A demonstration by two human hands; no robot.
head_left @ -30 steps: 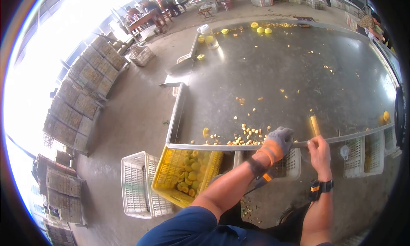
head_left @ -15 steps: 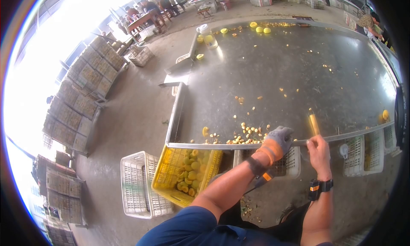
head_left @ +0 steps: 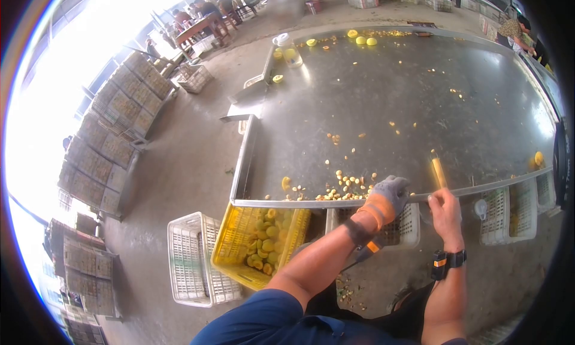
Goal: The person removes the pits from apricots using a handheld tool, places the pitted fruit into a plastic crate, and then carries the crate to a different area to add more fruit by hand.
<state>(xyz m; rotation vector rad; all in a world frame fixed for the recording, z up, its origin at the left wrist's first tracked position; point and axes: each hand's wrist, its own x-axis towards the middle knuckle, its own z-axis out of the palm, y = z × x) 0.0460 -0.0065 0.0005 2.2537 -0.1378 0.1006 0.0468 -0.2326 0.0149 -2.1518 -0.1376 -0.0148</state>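
Note:
My left hand (head_left: pixel 388 196), in a grey glove with an orange cuff, is over the near rim of the metal table (head_left: pixel 383 99). Its fingers are curled, and whatever may be inside them is hidden. Just left of it lies a pile of pale fruit pits (head_left: pixel 344 192), with an orange-yellow fruit piece (head_left: pixel 286 182) farther left. My bare right hand (head_left: pixel 445 212) is wrapped round the lower end of a yellow-handled tool (head_left: pixel 439 173) at the table's edge. The tool points away from me over the tabletop; its far tip is too small to make out.
Below the near edge stand a yellow crate (head_left: pixel 224 258) of cut yellow fruit and a white crate (head_left: pixel 185 261). A clear jug (head_left: pixel 291 56) and yellow-green fruits (head_left: pixel 361 40) are at the table's far side. Stacked crates (head_left: pixel 96 153) line the left; a person (head_left: pixel 514 33) is at far right.
The whole view has shifted very slightly. Both hands keep nearly the same pose, and the tool stays in my right hand.

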